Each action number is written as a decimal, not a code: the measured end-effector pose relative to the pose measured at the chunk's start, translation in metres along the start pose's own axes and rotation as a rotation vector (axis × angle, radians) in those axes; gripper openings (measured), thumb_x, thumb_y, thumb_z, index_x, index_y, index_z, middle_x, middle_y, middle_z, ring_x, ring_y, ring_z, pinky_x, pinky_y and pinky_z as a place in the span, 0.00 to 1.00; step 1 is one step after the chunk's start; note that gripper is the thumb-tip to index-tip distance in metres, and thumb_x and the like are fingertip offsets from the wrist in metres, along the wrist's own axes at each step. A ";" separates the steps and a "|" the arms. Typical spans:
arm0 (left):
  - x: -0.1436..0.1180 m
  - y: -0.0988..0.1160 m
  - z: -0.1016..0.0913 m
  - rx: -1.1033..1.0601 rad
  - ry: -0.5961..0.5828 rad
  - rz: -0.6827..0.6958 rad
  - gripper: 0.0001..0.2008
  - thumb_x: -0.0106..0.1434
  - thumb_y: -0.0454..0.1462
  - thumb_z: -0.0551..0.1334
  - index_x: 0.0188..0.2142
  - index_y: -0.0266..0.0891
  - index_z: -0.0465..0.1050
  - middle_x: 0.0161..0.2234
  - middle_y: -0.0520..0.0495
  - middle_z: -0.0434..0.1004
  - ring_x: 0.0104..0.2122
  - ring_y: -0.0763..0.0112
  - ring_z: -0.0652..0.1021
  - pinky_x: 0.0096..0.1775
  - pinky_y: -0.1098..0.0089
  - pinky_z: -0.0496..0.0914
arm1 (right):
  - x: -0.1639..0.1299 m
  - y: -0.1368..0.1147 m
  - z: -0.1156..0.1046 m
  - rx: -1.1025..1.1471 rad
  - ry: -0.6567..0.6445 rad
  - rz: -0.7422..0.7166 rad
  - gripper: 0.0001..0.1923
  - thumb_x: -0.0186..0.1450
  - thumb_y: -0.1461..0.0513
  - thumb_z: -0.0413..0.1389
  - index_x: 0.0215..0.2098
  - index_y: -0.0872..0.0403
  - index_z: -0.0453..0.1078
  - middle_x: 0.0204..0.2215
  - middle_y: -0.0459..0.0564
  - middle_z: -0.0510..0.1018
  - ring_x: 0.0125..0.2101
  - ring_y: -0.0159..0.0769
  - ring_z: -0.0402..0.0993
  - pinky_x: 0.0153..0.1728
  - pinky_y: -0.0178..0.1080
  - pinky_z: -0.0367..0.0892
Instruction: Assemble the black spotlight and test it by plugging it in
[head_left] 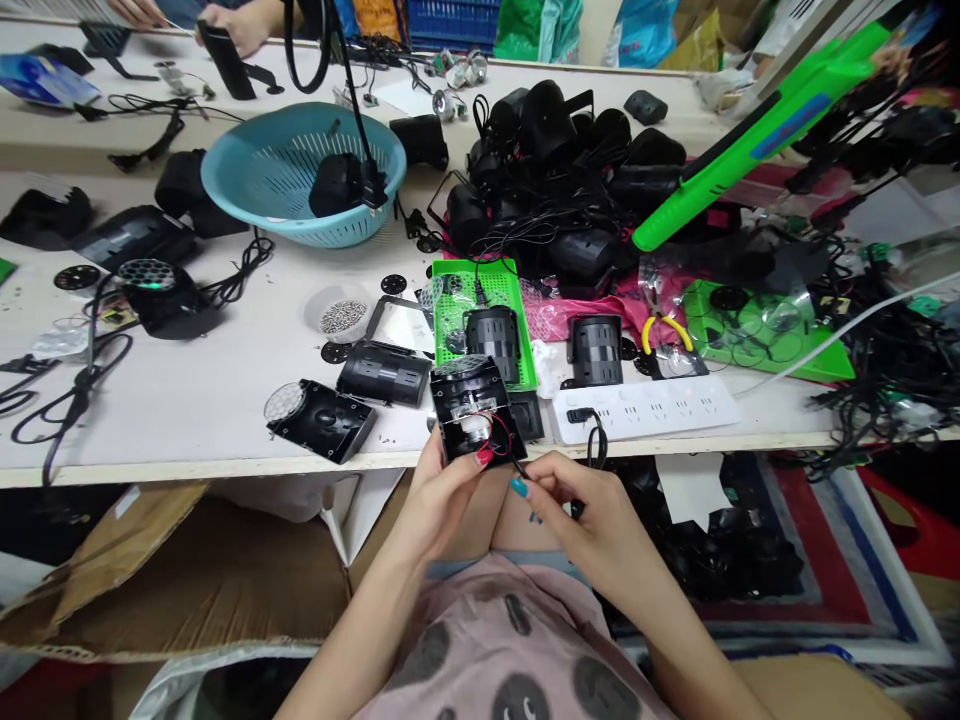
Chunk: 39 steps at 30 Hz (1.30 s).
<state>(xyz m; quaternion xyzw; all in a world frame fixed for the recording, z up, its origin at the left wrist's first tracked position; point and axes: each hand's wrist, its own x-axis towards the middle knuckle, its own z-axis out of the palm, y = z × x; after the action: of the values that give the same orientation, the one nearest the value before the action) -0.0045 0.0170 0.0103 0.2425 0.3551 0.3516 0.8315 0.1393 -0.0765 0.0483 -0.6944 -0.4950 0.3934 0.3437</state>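
My left hand [435, 490] grips an opened black lamp housing [472, 395] at the table's front edge, thumb on its lower side. Red wires and a silvery round part show inside it. Beside it, my right hand [574, 495] pinches a thin black cable [516, 462] that runs to the housing's lower edge. To the left lie another open housing with a honeycomb lens [319, 418] and a closed black cylinder lamp [384, 373]. Just behind my hands, a black lamp [493, 340] rests in a green basket [525, 345].
A white power strip [645, 408] lies at the right front, below yellow-handled pliers [666, 330]. A bowl of screws [343, 317] and a blue colander [247, 195] stand left. Black lamps [551, 125] are heaped behind. A green-handled tool [765, 135] slants overhead. A co-worker's hand [236, 28] shows far left.
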 end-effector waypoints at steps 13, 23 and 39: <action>0.001 -0.003 0.005 -0.026 0.009 0.006 0.17 0.51 0.30 0.66 0.42 0.41 0.76 0.40 0.50 0.80 0.41 0.66 0.76 0.46 0.67 0.71 | 0.002 -0.005 -0.001 -0.340 0.069 -0.125 0.12 0.72 0.59 0.48 0.31 0.51 0.64 0.24 0.42 0.71 0.23 0.30 0.66 0.24 0.34 0.53; 0.002 -0.007 0.003 -0.006 0.047 -0.006 0.17 0.48 0.31 0.68 0.40 0.41 0.76 0.37 0.51 0.79 0.36 0.68 0.75 0.42 0.67 0.70 | 0.005 -0.006 0.000 -0.417 0.013 0.047 0.09 0.70 0.57 0.55 0.32 0.49 0.67 0.26 0.40 0.76 0.28 0.35 0.74 0.27 0.36 0.55; -0.004 -0.006 -0.006 -0.056 -0.024 -0.061 0.16 0.51 0.28 0.65 0.40 0.42 0.78 0.39 0.51 0.80 0.42 0.67 0.75 0.48 0.68 0.69 | 0.044 -0.005 -0.001 -0.235 0.247 -0.348 0.07 0.67 0.68 0.58 0.35 0.51 0.75 0.32 0.47 0.76 0.37 0.37 0.73 0.39 0.40 0.68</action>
<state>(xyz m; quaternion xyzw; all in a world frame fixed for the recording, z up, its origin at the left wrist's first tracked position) -0.0083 0.0115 0.0044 0.2124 0.3425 0.3327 0.8526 0.1466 -0.0328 0.0439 -0.6766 -0.6037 0.1801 0.3812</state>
